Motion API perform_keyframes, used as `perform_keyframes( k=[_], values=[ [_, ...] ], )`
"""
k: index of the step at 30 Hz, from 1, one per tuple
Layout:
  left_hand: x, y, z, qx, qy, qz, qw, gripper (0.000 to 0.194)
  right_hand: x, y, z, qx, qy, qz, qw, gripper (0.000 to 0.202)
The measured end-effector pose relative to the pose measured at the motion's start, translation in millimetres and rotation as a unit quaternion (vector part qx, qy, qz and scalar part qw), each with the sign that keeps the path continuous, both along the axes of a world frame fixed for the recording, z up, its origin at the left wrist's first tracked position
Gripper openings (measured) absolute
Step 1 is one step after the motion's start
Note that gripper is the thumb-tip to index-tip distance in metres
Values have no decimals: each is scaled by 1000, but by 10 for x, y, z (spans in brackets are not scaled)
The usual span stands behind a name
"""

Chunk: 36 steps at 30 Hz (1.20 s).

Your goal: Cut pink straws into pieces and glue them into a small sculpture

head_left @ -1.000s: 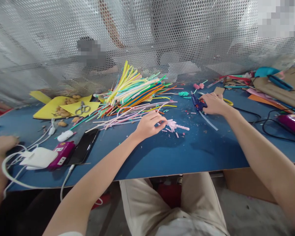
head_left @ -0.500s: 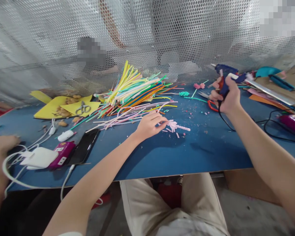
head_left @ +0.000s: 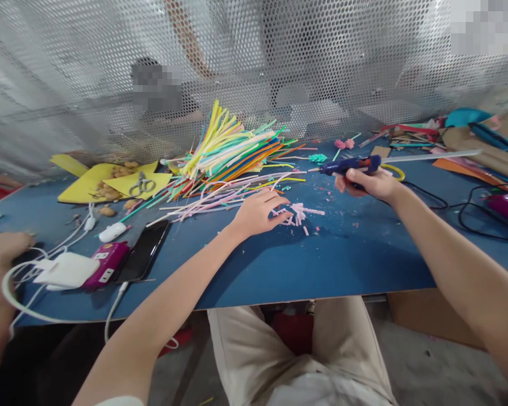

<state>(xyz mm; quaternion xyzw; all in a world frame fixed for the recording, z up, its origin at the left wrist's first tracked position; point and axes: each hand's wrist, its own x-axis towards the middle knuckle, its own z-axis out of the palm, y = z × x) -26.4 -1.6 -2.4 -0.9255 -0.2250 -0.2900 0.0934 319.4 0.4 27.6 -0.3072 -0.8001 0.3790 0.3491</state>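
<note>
My left hand [head_left: 262, 213] rests on the table, thumb and fingers apart. Right beside its fingertips lies a cluster of short pale pink pipe cleaner pieces [head_left: 298, 212], a few of them scattered loose. My right hand [head_left: 366, 186] is wrapped round the dark blue glue gun [head_left: 345, 165]. Its nozzle points left, above the table, toward the pink pieces but apart from them. A long translucent glue stick [head_left: 432, 156] sticks out of its back. Behind my right wrist shows part of a yellow loop [head_left: 398, 171], which I cannot make out.
A big bundle of coloured pipe cleaners [head_left: 237, 152] lies at the back. Grey scissors [head_left: 141, 185] rest on yellow sheets [head_left: 82, 189] at left. A phone [head_left: 146, 251], white charger [head_left: 70, 269] and cables lie front left. Black cable [head_left: 461, 206] runs at right. Another person's arm [head_left: 0, 265] reaches in.
My right hand has lowered the glue gun and swung it leftward, nearer the pink pieces. Red-handled scissors seen at that hand before no longer show. My left thumb and fingers have spread a little.
</note>
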Motion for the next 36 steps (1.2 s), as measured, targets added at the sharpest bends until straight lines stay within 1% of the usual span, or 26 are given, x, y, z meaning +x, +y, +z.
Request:
perform_keyframes(
  k=[3, 7, 11, 14, 17, 21, 23, 28, 32, 36],
  values=[
    [-15, -1, 8, 31, 5, 10, 999, 28, -61, -48, 9, -41, -11, 8, 999, 47],
    [-27, -12, 27, 94, -17, 26, 995, 19, -99, -76, -4, -48, 16, 19, 999, 49],
    [-33, -22, 55, 116, -36, 27, 992, 16, -120, -88, -23, -42, 45, 44, 997, 46],
    [-39, -15, 49, 113, -43, 17, 993, 16, -154, -110, -18, -15, 47, 62, 997, 45],
    [-47, -1, 24, 107, -56, 8, 993, 16, -181, -136, -10, 12, 44, 68, 997, 50],
    [-41, 4, 10, 114, -72, -13, 991, 15, -159, -135, -41, 30, 33, 27, 999, 64],
    [-31, 2, 10, 112, -75, -18, 991, 15, -133, -122, -64, 40, 24, 8, 999, 67],
    [-17, -10, 12, 94, -77, -24, 992, 16, -98, -112, -57, 43, 2, -17, 999, 59],
    [-17, -27, 4, 47, -75, -27, 996, 17, -120, -146, 3, 49, -7, -42, 998, 56],
    [-11, -25, -11, 41, -86, -43, 994, 16, -142, -162, 43, 53, -17, -34, 998, 60]
  ],
)
